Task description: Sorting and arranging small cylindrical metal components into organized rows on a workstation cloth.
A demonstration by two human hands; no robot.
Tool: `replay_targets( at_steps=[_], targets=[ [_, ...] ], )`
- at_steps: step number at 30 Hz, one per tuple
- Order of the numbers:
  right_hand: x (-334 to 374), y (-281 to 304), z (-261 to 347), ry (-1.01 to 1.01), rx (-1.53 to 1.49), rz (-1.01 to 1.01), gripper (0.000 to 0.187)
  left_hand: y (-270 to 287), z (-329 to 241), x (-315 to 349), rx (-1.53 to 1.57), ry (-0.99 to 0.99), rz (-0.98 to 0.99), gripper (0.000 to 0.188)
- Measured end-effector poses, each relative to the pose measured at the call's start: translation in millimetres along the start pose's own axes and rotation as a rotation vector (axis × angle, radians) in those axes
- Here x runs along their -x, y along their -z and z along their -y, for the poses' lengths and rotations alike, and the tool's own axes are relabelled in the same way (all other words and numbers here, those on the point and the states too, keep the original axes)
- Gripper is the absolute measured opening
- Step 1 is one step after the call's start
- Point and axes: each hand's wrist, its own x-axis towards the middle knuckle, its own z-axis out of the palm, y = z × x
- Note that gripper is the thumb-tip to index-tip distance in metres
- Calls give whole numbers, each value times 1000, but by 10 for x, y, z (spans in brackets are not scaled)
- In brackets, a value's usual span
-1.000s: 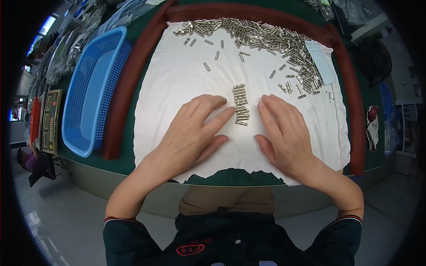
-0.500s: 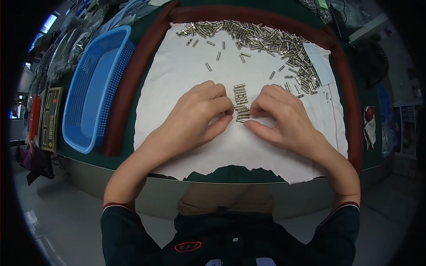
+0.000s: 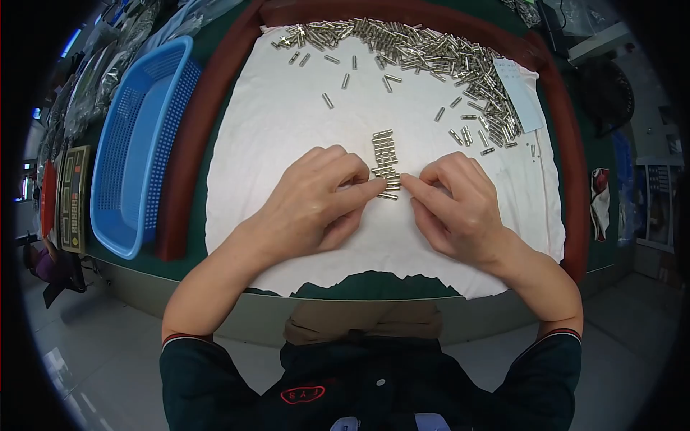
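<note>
A column of small silvery metal pins point(image 3: 384, 149) lies side by side on the white cloth point(image 3: 287, 129) between my hands. My left hand point(image 3: 309, 197) rests at its left, the index finger stretched out to the near pins and the thumb held apart below. From the other side my right hand point(image 3: 460, 205) points its index fingertip at the right ends of those pins. Its thumb also stands apart from the index finger, and the remaining fingers of both hands are curled. Neither hand visibly grips a pin.
A large heap of similar pins point(image 3: 431, 54) spreads along the cloth's far and right edges, with a pale paper slip point(image 3: 519, 97) beside it. Dark red padded bars point(image 3: 190, 165) border the cloth. Left of them stands a blue plastic basket point(image 3: 136, 151).
Both index fingers have straightened and come in against the column's near pins, while the thumbs have drawn back from its near end. The view has shifted slightly.
</note>
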Motion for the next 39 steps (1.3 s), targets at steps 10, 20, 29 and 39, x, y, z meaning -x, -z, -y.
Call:
replay_targets(
  at_steps=[10,20,29,39],
  targets=[
    [8,11,35,27,21,65,33,8,-20,7,-4,-5,38,42],
    [17,5,53,53,-6,57,31,22,-26,16,25,-47,84,38],
    [18,39,37,7,-17,29,32,51,-44,-7,16,-19,-6,32],
    [-12,-1,43,-65,41,64,45,-17,-39,-17,-38,130,-116,43]
  ],
)
